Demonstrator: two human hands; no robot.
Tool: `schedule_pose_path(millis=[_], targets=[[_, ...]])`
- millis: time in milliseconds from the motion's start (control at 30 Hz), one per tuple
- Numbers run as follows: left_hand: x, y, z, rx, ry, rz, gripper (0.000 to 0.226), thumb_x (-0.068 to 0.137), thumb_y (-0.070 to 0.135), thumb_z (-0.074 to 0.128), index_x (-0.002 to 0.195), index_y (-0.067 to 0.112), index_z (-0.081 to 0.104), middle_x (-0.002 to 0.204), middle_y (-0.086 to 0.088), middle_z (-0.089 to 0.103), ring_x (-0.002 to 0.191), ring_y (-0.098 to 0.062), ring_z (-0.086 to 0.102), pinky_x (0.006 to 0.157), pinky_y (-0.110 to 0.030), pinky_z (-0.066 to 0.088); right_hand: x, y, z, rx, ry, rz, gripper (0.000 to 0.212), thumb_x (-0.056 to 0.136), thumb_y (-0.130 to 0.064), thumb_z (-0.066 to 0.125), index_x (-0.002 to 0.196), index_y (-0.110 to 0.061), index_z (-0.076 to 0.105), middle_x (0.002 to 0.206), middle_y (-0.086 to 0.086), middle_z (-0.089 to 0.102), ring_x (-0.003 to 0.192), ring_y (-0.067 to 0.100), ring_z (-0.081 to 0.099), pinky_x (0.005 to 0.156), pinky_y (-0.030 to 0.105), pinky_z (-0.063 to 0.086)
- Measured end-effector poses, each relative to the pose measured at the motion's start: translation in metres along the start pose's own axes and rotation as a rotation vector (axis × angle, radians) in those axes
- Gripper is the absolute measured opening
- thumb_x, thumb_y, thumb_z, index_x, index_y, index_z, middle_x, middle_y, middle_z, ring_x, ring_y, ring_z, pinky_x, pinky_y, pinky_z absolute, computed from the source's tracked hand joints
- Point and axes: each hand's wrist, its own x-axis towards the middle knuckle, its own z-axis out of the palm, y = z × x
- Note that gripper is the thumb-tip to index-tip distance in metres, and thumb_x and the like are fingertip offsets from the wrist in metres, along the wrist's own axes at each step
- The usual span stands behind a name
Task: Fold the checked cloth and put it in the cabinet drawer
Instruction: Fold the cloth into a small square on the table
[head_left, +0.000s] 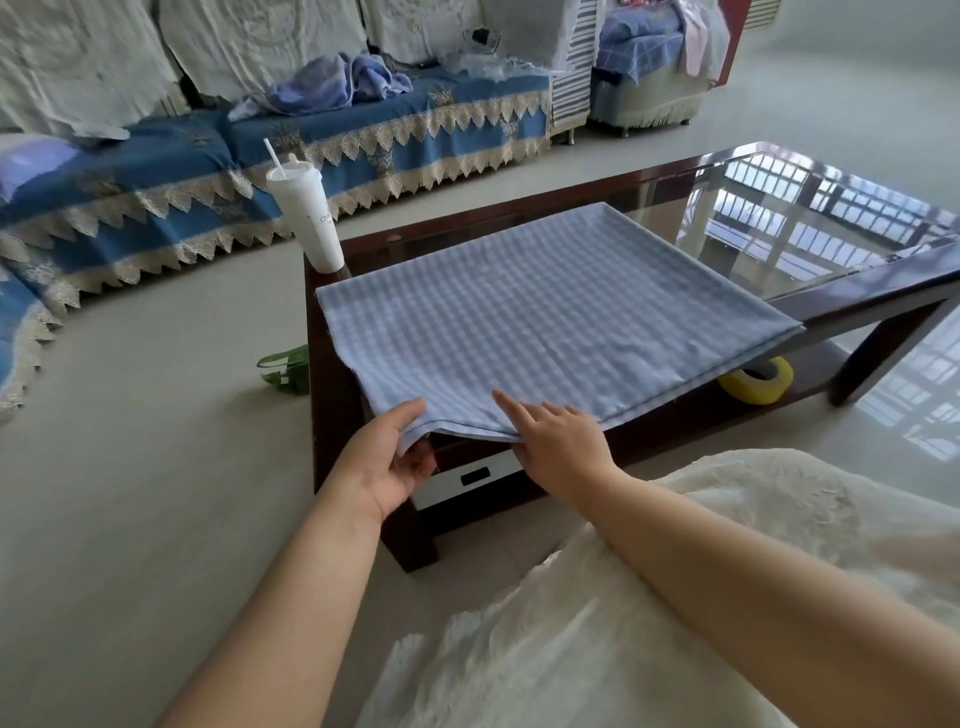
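Note:
A pale blue checked cloth (545, 317) lies folded in flat layers over the near-left end of the glass-topped coffee table (779, 171). Its near corner hangs past the table edge. My left hand (387, 457) pinches that corner, thumb on top and fingers underneath. My right hand (558, 441) lies on the cloth's near edge beside it, index finger stretched out flat on the fabric. Under the table edge, just below my hands, shows a white drawer front (467, 480) with a dark slot handle.
A white lidded cup with a straw (306, 218) stands on the table's far-left corner, touching the cloth's edge. A yellow tape roll (756, 384) sits on the lower shelf. A green thing (283, 366) lies on the floor. A blue-covered sofa (208, 171) runs along the back.

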Motion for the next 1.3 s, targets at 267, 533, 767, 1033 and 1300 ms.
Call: schedule_pose_path(millis=[267, 533, 767, 1033, 1300], targets=[[0.026, 0.012, 0.028, -0.131, 0.056, 0.090, 0.030, 0.084, 0.034, 0.059, 0.110, 0.018, 0.064, 0.110, -0.010, 0.068, 0.103, -0.028, 0.064, 0.090, -0.043, 0.050, 0.017, 0.005, -0.019, 0.018, 0.001, 0.125, 0.049, 0.098, -0.018, 0.034, 0.146, -0.026, 0.024, 0.087, 0.001, 0.068, 0.067, 0.028, 0.059, 0.045, 0.027, 0.024], [0.076, 0.077, 0.036, -0.227, 0.059, 0.137, 0.049, 0.092, 0.057, 0.041, 0.098, 0.013, 0.063, 0.099, -0.012, 0.067, 0.091, -0.028, 0.063, 0.072, -0.040, 0.048, 0.021, 0.030, -0.027, 0.209, -0.095, 0.151, 0.047, 0.093, -0.014, 0.037, 0.138, -0.029, 0.031, 0.087, 0.008, 0.068, 0.067, 0.030, 0.054, 0.052, 0.032, 0.036], [0.136, 0.147, 0.133, -0.052, 0.158, 0.259, 0.040, 0.097, 0.016, 0.034, 0.132, 0.001, 0.045, 0.103, -0.012, 0.061, 0.106, -0.026, 0.058, 0.081, -0.033, 0.047, 0.031, 0.088, -0.034, 0.872, 0.138, 0.473, 0.040, 0.089, -0.007, 0.035, 0.109, -0.036, 0.053, 0.069, 0.001, 0.060, 0.057, 0.016, 0.051, 0.052, 0.027, 0.036], [0.173, 0.102, 0.270, 0.943, -0.283, 1.053, 0.039, 0.099, 0.033, 0.041, 0.135, 0.022, 0.047, 0.133, -0.006, 0.054, 0.124, -0.021, 0.048, 0.095, -0.030, 0.041, 0.028, 0.182, -0.027, 1.396, 0.613, 1.178, 0.037, 0.067, -0.021, 0.038, 0.093, -0.016, 0.064, 0.086, 0.004, 0.063, 0.080, 0.024, 0.059, 0.077, 0.040, 0.051], [0.269, 0.077, 0.259, 1.935, -0.110, 0.650, 0.059, 0.094, 0.056, 0.033, 0.144, 0.025, 0.029, 0.157, -0.002, 0.016, 0.142, -0.028, 0.016, 0.111, -0.051, 0.022, 0.032, 0.229, -0.014, 1.231, 0.327, 1.366, 0.024, 0.097, -0.032, 0.045, 0.091, -0.013, 0.059, 0.088, 0.012, 0.058, 0.084, 0.036, 0.062, 0.085, 0.051, 0.052]])
